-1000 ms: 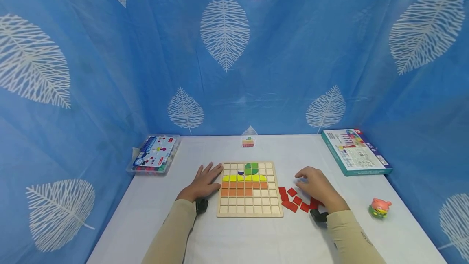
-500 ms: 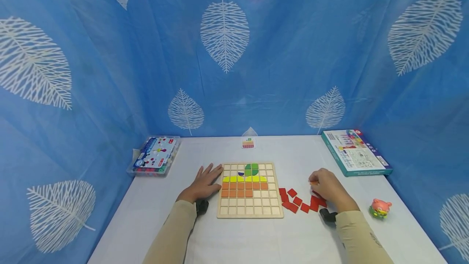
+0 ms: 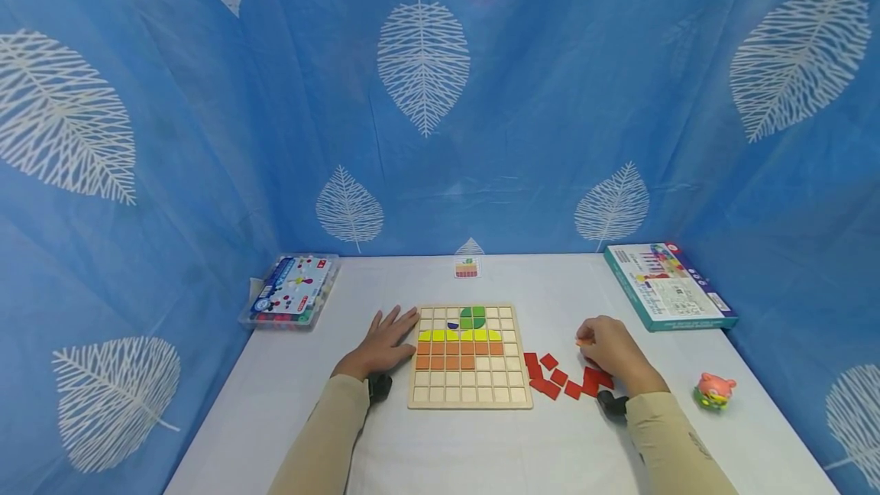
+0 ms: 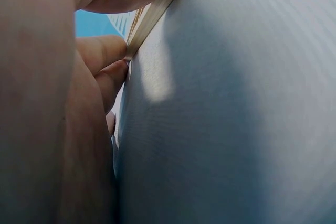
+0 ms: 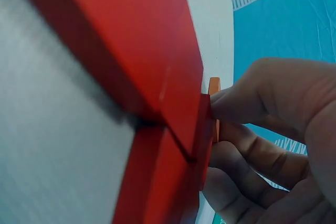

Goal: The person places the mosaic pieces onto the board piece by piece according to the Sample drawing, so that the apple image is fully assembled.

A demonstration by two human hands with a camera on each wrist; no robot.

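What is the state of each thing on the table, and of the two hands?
Wooden grid board: flat, partly filled with green, yellow and orange tiles.
Red tiles: loose beside the board.
Orange tile: pinched by the right hand.
Left hand: flat, fingers straight, against the board's edge.
Clear case: lid on.
Teal box: lying flat.

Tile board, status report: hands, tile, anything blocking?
Left hand flat beside board. Right hand pinches orange tile above red tiles. Nothing blocking the board.

Bright, even light; wrist views blurred close-up.
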